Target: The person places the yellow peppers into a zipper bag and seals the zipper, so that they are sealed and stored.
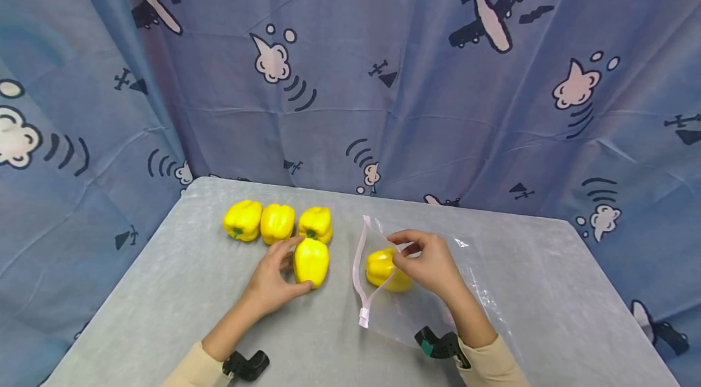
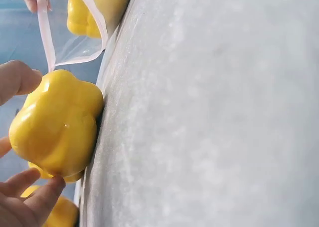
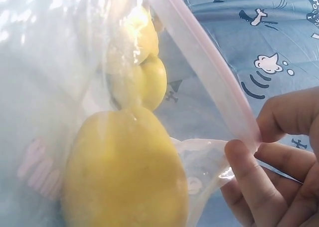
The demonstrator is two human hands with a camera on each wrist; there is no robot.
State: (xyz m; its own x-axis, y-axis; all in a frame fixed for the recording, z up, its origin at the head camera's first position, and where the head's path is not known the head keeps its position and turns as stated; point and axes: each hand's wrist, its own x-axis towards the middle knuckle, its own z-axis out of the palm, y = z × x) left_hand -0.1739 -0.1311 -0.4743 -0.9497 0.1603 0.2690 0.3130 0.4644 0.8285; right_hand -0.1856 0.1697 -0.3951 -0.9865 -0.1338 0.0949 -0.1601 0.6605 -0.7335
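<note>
My left hand (image 1: 271, 280) holds a yellow bell pepper (image 1: 311, 261) on the table, thumb at its near end and fingers at its far end. The left wrist view shows the fingertips against the glossy sides of this pepper (image 2: 57, 124). To its right lies a clear zip bag (image 1: 358, 265) with a pale pink zip strip, its mouth spread toward the left hand. My right hand (image 1: 429, 262) pinches the upper lip of the mouth between thumb and fingers, also seen in the right wrist view. Another yellow bell pepper (image 1: 378, 268) lies inside the bag, just behind the mouth.
Three more yellow peppers stand in a row toward the back left: a left one (image 1: 243, 220), a middle one (image 1: 277, 223) and a right one (image 1: 316, 224), close behind the held pepper. A blue patterned curtain (image 1: 339, 70) hangs behind the grey table (image 1: 164, 289).
</note>
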